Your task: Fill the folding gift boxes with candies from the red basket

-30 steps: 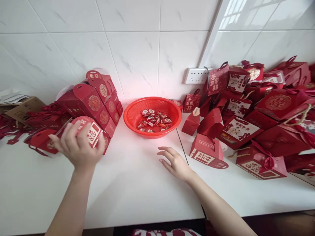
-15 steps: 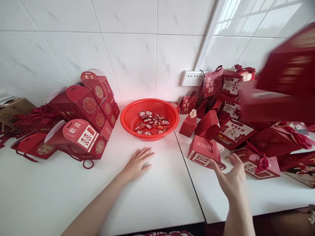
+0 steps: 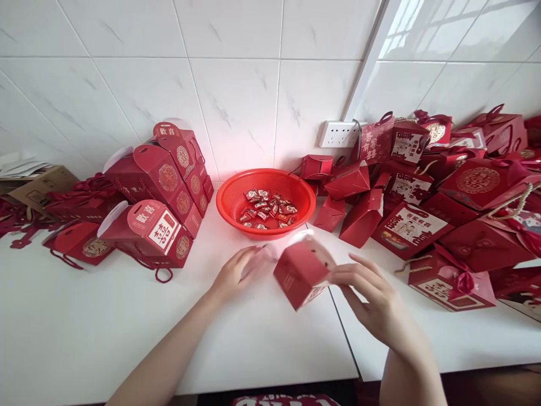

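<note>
the red box, half a second ago farther toward three o'clock on the worktop, is now at five o'clock from the red basket, a lower corner pointing to six and its pale flap to twelve, its long axis unclear through blur. the right hand, wrist bent, grips the box's three-o'clock edge with curled fingers, while the left hand is open at nine, fingers blurred and pointing to one, contact uncertain.
</note>
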Demonstrator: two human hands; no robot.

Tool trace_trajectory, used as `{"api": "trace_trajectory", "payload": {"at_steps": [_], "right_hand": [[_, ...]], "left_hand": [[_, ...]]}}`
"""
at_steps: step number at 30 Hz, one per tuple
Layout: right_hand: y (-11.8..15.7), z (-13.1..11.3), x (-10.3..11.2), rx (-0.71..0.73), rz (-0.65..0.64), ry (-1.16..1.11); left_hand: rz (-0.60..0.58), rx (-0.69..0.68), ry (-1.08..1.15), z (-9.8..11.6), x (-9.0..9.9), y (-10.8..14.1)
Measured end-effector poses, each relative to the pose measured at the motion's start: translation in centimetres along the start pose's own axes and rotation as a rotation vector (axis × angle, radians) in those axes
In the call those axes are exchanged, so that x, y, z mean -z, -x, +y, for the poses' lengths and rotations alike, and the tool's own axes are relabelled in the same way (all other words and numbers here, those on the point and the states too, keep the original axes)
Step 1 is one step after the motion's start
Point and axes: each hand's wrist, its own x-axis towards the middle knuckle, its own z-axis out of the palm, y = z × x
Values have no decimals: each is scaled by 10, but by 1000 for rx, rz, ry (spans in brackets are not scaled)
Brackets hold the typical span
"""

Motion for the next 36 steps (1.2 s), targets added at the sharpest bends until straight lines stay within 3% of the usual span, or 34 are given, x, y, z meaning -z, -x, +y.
{"api": "trace_trajectory", "payload": {"at_steps": [5,9,13,19,26,33,36], "right_hand": [[-43,-10,-20,285,-95,-268],[-41,5,-57,245,-48,-262],[-29,23,-81,169,-11,-167],[-28,31,-85,143,-5,-152],[-27,30,-84,142,-24,-144],[-27,33,-82,107,-46,-156],[-28,33,-77,73,-105,-179]], "left_hand": [[334,-54,22,-8,24,3],[471,-59,69,-2,29,1],[463,-63,164,14,26,0],[423,-169,119,30,23,3],[449,-142,25,28,25,3],[652,-29,-146,18,31,-1],[565,19,-186,13,34,-3]]}}
